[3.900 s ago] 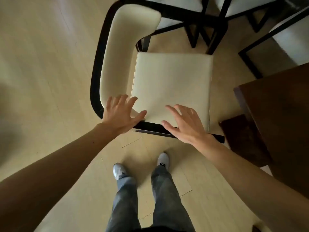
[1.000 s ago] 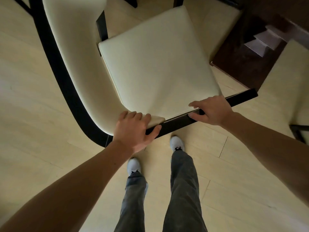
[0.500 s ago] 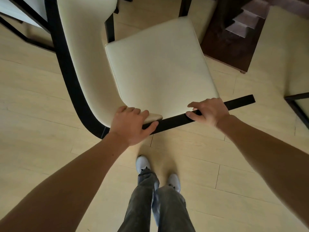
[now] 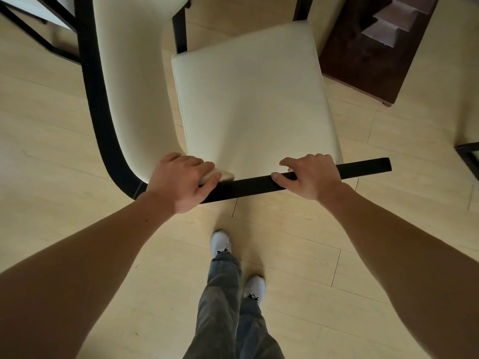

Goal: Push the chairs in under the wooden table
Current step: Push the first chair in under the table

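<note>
View from above, looking down at a person's two bare forearms reaching forward to a chair (image 4: pixel 248 99) with a cream padded seat and a black frame. The left hand (image 4: pixel 181 181) is closed around the near corner of the chair, where the cream padded side meets the black rail (image 4: pixel 259 183); its fingers curl over the padding and the thumb presses on the rail. The right hand (image 4: pixel 308 176) has a closed grip on the same black rail further right, fingers folded over the top and thumb along the near face. The chair stands on a pale wooden floor (image 4: pixel 64 125), its seat pointing away from the person. At upper right, just beyond the seat's far corner, is the dark wood of the table (image 4: pixel 363 60). Part of another black-framed chair (image 4: pixel 39 19) shows at upper left. Below the hands are grey trousers (image 4: pixel 225 307) and white shoes (image 4: pixel 220 242).
</note>
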{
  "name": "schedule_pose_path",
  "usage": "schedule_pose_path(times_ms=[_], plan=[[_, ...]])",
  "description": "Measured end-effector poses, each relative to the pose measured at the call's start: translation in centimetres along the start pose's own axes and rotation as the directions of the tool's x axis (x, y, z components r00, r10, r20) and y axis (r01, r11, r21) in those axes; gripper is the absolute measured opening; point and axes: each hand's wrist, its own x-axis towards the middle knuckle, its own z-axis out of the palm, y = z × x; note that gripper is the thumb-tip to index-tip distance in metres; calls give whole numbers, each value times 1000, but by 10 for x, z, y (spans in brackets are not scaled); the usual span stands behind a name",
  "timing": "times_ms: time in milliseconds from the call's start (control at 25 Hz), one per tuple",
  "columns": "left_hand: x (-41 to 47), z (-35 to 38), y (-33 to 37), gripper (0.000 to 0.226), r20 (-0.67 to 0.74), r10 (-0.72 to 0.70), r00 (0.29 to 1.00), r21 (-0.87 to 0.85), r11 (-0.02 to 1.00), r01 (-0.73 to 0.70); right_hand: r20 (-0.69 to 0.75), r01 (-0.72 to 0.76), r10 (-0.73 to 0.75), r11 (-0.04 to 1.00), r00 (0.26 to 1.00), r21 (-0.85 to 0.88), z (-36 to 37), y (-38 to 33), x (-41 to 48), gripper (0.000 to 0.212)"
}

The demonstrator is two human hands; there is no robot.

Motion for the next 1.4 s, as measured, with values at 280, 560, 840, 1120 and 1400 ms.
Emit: schedule_pose_path(times_ms=[280,560,840,1120,1400], plan=[[4,-2,-4,55,3,-21,1000,-9,1000,21,15,16,-16,1000,1000,24,-2,2,8,106],[15,-7,-19,57,-2,-3,1000,-4,1000,3,16,-3,3,999,1000,34,-7,-3,22,110],[45,-18,-60,53,-54,64,996,31,998,-62,-1,-13,13,1000,1000,22,-18,-16,57,96],[79,-30,-103,58,-46,112,993,62,992,-109,17,-48,48,998,999,29,-34,-30,95,97],[118,-46,-149,62,-65,176,982,79,982,-171,10,-102,102,993,995,53,-49,-46,137,101]])
